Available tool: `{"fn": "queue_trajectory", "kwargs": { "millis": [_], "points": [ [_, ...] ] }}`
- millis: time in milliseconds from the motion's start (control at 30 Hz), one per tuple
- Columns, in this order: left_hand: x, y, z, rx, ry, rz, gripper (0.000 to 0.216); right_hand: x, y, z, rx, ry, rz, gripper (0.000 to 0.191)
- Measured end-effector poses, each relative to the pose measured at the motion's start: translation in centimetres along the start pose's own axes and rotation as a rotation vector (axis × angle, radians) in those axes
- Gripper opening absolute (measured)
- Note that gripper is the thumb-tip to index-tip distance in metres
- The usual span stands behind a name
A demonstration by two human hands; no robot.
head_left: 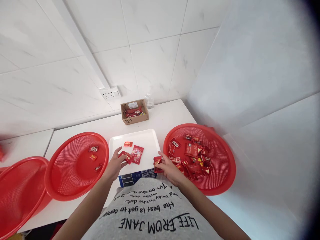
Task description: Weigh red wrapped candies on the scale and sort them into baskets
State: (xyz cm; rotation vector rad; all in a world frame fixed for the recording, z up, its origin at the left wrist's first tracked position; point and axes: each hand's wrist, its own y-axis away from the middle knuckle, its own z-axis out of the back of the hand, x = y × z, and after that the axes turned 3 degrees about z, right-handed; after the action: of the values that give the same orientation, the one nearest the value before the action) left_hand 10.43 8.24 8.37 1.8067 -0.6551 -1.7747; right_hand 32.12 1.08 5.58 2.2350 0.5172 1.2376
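Observation:
My left hand [115, 164] reaches over the white tray [147, 136] of a scale, its fingers pinched on a small red packet [127, 156]. A larger red packet [137, 154] and another small one [128, 144] lie on the tray. At the tray's right edge my right hand [168, 168] is closed on a small red packet [157, 162]. Just right of it stands a red mesh basket [220, 166] with several red snack packets.
A red mesh basket [62, 180] at the left holds three small packets, and another red basket [15, 193] overlaps it at the far left. A cardboard box [135, 117] of packets and a clear bottle [149, 101] stand by the tiled wall. The scale's blue panel [136, 176] faces me.

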Motion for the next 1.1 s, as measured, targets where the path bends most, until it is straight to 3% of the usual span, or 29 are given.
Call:
{"fn": "queue_trajectory", "kwargs": {
  "millis": [233,433,833,967,1100],
  "points": [
    [-0.4,0.2,0.3,-0.050,-0.085,-0.157,0.066,1.0,0.9,-0.8,0.227,-0.067,0.075,0.105],
    [-0.3,0.3,0.1,-0.152,-0.272,-0.221,0.068,1.3,0.6,-1.1,0.337,-0.082,0.169,0.105],
    [1.1,0.1,-0.1,-0.087,-0.496,-0.284,0.060,1.1,-0.3,-0.4,0.311,0.038,0.227,0.099],
    [3.0,-0.9,0.0,-0.061,-0.779,-0.522,0.040,0.8,-0.3,0.0,0.389,0.300,0.283,0.086],
    [4.6,-1.6,-0.3,-0.133,-1.091,-0.695,0.034,0.2,-0.7,-0.2,0.466,0.921,0.411,0.061]
  ]
}}
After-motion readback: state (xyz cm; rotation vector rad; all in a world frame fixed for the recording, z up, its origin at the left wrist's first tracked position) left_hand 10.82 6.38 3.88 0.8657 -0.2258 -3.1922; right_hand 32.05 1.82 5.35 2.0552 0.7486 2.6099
